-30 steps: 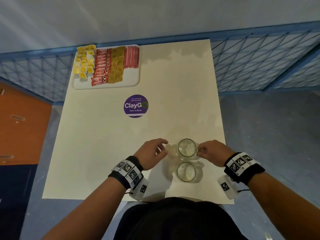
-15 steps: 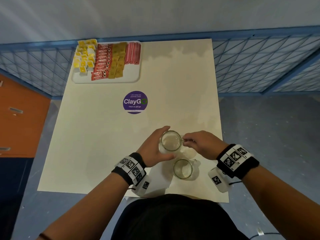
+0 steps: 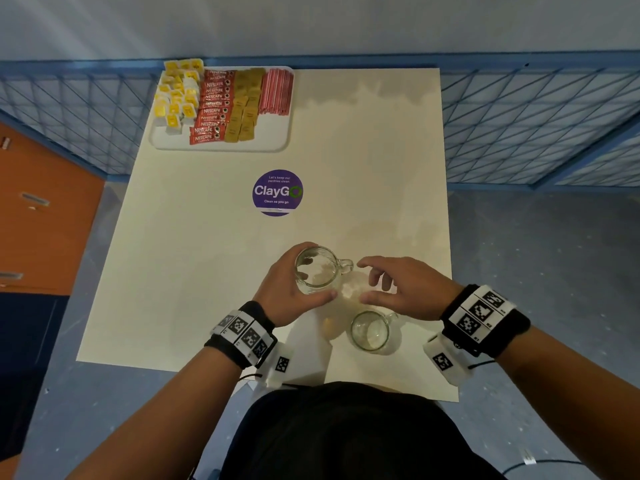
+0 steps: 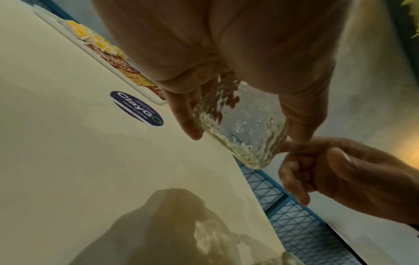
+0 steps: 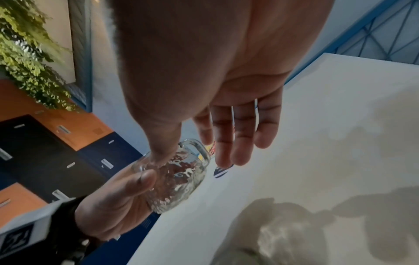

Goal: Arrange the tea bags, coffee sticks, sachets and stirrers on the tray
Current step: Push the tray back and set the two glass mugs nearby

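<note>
Your cream rectangular worktop (image 3: 214, 258) sits as before; the white plastic tray (image 3: 270, 142) with yellow tea bags (image 3: 176, 95), red coffee sticks (image 3: 211, 109), tan sachets (image 3: 244, 105) and pink stirrers (image 3: 276, 92) stays at its far-left corner. Your left hand (image 3: 287, 294) now carries the clear textured glass mug (image 3: 317, 270) alone, fingers wrapped round it. Your right hand (image 3: 401, 289) has let go of the handle, fingers apart and relaxed. The second clear glass mug (image 3: 369, 330) hasn't moved. Wrist views cut off the tray.
</note>
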`<move>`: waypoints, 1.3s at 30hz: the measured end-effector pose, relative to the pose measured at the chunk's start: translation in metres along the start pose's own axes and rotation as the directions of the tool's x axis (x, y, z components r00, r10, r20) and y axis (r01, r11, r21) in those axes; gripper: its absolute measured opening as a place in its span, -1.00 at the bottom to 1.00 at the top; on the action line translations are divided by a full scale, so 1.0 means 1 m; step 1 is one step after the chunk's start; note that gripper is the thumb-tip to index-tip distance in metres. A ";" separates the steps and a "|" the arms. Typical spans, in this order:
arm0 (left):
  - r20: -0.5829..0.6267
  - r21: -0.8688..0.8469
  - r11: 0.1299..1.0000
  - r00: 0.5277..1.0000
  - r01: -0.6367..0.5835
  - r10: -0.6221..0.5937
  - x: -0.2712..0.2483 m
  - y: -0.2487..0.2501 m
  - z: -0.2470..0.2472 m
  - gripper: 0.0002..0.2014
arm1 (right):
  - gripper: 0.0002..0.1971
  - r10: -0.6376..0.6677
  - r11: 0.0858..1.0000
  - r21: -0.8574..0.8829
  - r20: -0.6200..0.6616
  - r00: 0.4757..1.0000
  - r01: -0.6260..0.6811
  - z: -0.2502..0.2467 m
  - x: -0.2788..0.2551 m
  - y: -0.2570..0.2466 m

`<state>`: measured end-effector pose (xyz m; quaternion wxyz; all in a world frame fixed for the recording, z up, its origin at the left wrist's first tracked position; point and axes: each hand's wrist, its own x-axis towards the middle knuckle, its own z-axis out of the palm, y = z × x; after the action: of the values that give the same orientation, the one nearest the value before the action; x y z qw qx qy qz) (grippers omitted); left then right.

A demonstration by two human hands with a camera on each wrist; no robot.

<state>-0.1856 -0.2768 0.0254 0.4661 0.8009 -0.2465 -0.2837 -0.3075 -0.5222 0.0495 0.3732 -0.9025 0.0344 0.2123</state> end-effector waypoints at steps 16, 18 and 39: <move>-0.044 0.002 0.998 0.997 0.057 -0.057 -0.008 -0.008 -0.014 -0.23 | 0.08 -0.070 0.987 -0.116 0.302 0.951 0.109 0.074 -0.004 0.029; -0.042 0.001 0.998 0.997 0.065 -0.065 -0.010 -0.009 -0.013 -0.22 | 0.07 -0.053 0.989 -0.114 0.293 0.955 0.090 0.075 -0.003 0.031; -0.115 -0.040 0.997 0.991 0.059 -0.064 -0.009 0.006 -0.035 -0.17 | -0.17 -0.084 0.996 0.027 0.081 0.993 0.083 0.006 0.015 -0.013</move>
<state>-0.1691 -0.2529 0.0469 0.4853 0.8146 -0.1889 -0.2553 -0.2934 -0.5071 0.0485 0.3933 -0.8892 -0.0163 0.2331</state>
